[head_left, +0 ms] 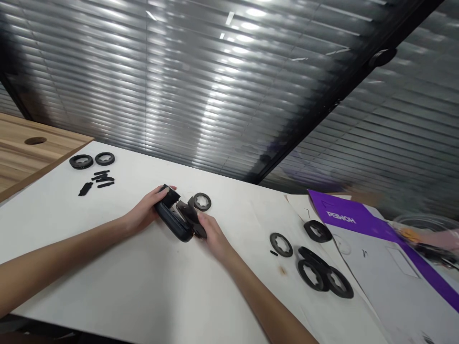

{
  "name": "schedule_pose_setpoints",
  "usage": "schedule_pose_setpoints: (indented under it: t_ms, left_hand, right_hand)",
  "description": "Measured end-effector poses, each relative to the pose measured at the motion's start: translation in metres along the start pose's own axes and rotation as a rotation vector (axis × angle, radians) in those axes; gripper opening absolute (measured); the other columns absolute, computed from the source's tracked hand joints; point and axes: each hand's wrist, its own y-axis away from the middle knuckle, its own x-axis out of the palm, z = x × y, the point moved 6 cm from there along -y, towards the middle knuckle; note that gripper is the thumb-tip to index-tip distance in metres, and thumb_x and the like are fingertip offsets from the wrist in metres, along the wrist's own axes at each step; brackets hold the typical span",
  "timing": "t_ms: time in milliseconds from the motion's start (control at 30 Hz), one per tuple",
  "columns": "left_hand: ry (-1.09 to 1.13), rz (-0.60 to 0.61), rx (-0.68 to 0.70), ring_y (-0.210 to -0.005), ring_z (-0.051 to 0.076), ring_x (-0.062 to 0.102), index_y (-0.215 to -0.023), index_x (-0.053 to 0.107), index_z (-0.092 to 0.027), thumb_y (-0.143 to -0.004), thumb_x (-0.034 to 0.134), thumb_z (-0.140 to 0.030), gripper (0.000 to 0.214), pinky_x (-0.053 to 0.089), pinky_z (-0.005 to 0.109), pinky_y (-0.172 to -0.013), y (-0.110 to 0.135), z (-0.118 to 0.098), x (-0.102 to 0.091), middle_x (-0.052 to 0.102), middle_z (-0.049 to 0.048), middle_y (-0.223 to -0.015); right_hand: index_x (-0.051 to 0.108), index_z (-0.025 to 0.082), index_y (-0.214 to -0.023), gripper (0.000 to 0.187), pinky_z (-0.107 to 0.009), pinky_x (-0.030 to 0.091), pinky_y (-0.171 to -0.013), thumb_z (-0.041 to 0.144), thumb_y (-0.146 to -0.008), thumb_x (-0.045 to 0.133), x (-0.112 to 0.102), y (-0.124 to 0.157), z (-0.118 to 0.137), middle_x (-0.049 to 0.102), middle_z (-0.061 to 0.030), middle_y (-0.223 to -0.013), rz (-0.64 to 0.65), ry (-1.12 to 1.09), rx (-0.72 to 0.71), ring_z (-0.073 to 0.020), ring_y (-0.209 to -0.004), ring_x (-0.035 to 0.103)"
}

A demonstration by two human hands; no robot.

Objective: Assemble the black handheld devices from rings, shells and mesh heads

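My left hand point(146, 209) grips a rounded black case-like device point(175, 224) at its far left end, above the white table. My right hand point(214, 237) has its fingers closed on a glossy dark curved piece point(191, 216) at the device's right side. The two parts meet at an angle with a gap between them; I cannot tell whether they are joined. Just behind the right hand, a black ring with a notched inner edge point(209, 206) lies on the table.
Two black rings point(79, 166) and several thin black strips point(105, 178) lie at the far left. On the right are several more rings point(274, 240) and a purple-and-white printed sheet point(369, 220). Slatted blinds point(179, 95) behind glass stand beyond the white table point(118, 282).
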Motion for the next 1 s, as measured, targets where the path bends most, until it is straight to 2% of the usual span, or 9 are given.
schedule_pose_setpoints:
  t_ms: [133, 300, 433, 600, 833, 1000]
  left_hand:
    - [-0.036, 0.02, 0.013, -0.106, 0.027, 0.066, -0.123, 0.072, -0.022, -0.075, 0.087, -0.065, 0.066, 0.052, 0.036, -0.093, 0.001, 0.0, 0.001, 0.071, 0.0069, -0.11]
    - [-0.115, 0.054, 0.04, -0.104, 0.025, 0.064, -0.126, 0.07, -0.024, -0.082, 0.082, -0.064, 0.061, 0.051, 0.034, -0.091, 0.002, -0.001, 0.0, 0.07, 0.006, -0.108]
    - [-0.167, 0.062, 0.055, -0.105, 0.025, 0.063, -0.127, 0.068, -0.025, -0.081, 0.082, -0.065, 0.062, 0.05, 0.034, -0.091, 0.003, -0.001, 0.001, 0.068, 0.0052, -0.107]
    - [-0.271, 0.076, 0.108, -0.112, 0.027, 0.061, -0.13, 0.067, -0.025, -0.087, 0.076, -0.066, 0.06, 0.047, 0.036, -0.099, 0.004, -0.003, 0.001, 0.068, 0.007, -0.116]
    - [-0.437, 0.142, 0.229, -0.111, 0.028, 0.061, -0.126, 0.067, -0.024, -0.09, 0.067, -0.075, 0.062, 0.046, 0.037, -0.1, 0.001, -0.004, 0.0, 0.069, 0.0085, -0.115]
    - [-0.475, 0.201, 0.263, -0.111, 0.029, 0.064, -0.13, 0.063, -0.024, -0.093, 0.06, -0.076, 0.063, 0.047, 0.038, -0.1, 0.003, -0.003, 0.002, 0.07, 0.0095, -0.116]
  right_hand:
    - [0.075, 0.019, -0.102, 0.056, -0.035, 0.049, -0.086, 0.07, -0.1, 0.052, 0.006, 0.001, 0.009, 0.068, -0.005, -0.087, 0.066, 0.083, -0.044, -0.0229, -0.088, 0.06]
    - [0.074, 0.019, -0.108, 0.055, -0.036, 0.05, -0.09, 0.07, -0.096, 0.059, 0.009, 0.001, 0.011, 0.069, -0.0062, -0.094, 0.11, 0.16, -0.059, -0.0265, -0.099, 0.063]
    - [0.075, 0.018, -0.111, 0.06, -0.036, 0.051, -0.084, 0.073, -0.097, 0.056, 0.01, 0.001, 0.013, 0.068, -0.0063, -0.09, 0.106, 0.196, -0.075, -0.0265, -0.096, 0.063]
    - [0.075, 0.018, -0.109, 0.056, -0.032, 0.046, -0.074, 0.069, -0.1, 0.053, 0.009, 0.001, 0.014, 0.067, -0.0058, -0.092, 0.089, 0.198, -0.078, -0.0217, -0.085, 0.058]
    - [0.068, 0.019, -0.093, 0.051, -0.03, 0.03, -0.061, 0.069, -0.095, 0.06, 0.012, 0.004, 0.01, 0.048, 0.0008, -0.073, 0.093, 0.176, -0.001, -0.0148, -0.067, 0.038]
    - [0.068, 0.018, -0.097, 0.048, -0.03, 0.029, -0.061, 0.065, -0.097, 0.059, 0.013, 0.005, 0.012, 0.041, 0.0029, -0.069, 0.067, 0.21, -0.007, -0.0141, -0.064, 0.037]
